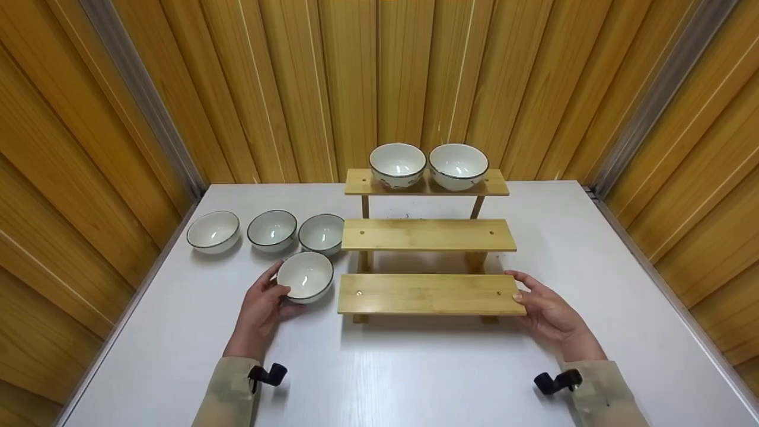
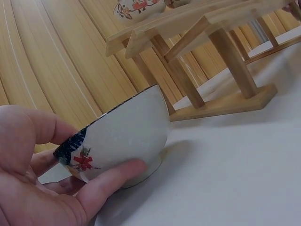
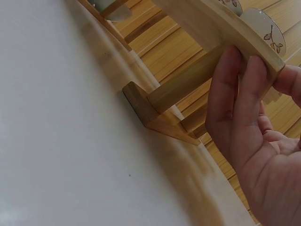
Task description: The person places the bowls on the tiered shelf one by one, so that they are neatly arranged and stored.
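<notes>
My left hand (image 1: 265,302) holds a white bowl (image 1: 306,276) with a dark rim by its left side. In the left wrist view the bowl (image 2: 127,129) shows a red flower and a dark blue patch; its foot is at or just above the table, I cannot tell which. My right hand (image 1: 548,311) grips the right end of the lowest board (image 1: 430,295) of a three-step wooden stand, thumb on top. In the right wrist view, fingers (image 3: 225,89) press under that board (image 3: 235,28). Two bowls, a left one (image 1: 398,163) and a right one (image 1: 459,166), sit on the top step.
Three more bowls stand in a row left of the stand: the outer bowl (image 1: 213,231), the middle bowl (image 1: 272,230) and the inner bowl (image 1: 322,232), close behind the held one. The middle board (image 1: 430,235) bears nothing. Wood-look panels (image 1: 284,89) enclose the white table (image 1: 403,379).
</notes>
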The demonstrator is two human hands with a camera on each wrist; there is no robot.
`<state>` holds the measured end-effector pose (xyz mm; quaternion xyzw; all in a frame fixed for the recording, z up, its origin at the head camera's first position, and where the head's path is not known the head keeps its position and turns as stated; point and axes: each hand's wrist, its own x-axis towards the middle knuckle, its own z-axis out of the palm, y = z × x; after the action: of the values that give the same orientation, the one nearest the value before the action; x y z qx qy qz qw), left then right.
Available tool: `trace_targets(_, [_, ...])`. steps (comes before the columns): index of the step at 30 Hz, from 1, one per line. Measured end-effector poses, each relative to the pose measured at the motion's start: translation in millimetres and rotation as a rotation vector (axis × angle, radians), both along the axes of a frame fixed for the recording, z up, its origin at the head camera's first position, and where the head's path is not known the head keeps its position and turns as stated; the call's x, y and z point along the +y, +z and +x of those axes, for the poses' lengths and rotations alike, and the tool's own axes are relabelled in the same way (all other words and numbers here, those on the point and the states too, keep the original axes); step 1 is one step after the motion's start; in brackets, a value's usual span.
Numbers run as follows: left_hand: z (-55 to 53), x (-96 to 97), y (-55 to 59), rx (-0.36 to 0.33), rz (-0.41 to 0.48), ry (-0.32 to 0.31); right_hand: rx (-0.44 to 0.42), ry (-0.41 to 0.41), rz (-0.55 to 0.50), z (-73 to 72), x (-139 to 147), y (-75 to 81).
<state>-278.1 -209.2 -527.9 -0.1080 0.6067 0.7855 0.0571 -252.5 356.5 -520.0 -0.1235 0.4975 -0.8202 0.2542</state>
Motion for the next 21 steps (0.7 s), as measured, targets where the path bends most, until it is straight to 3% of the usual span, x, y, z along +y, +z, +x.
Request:
trace_targets(9, [8.4, -6.0, 11.0, 0.016, 0.051, -0.002, -0.031, -0.029, 0.018, 1.6, 0, 1.6])
trace_targets(15, [16.5, -10.7, 28.7, 0.001, 0.018, 0.004, -0.038, -0.036, 0.031, 1.8, -1, 1.8])
trace_targets(21, [26.1, -9.4, 50.6, 0.062, 0.04, 0.006, -0.025, -0.032, -0.009, 1.5, -1, 0.0])
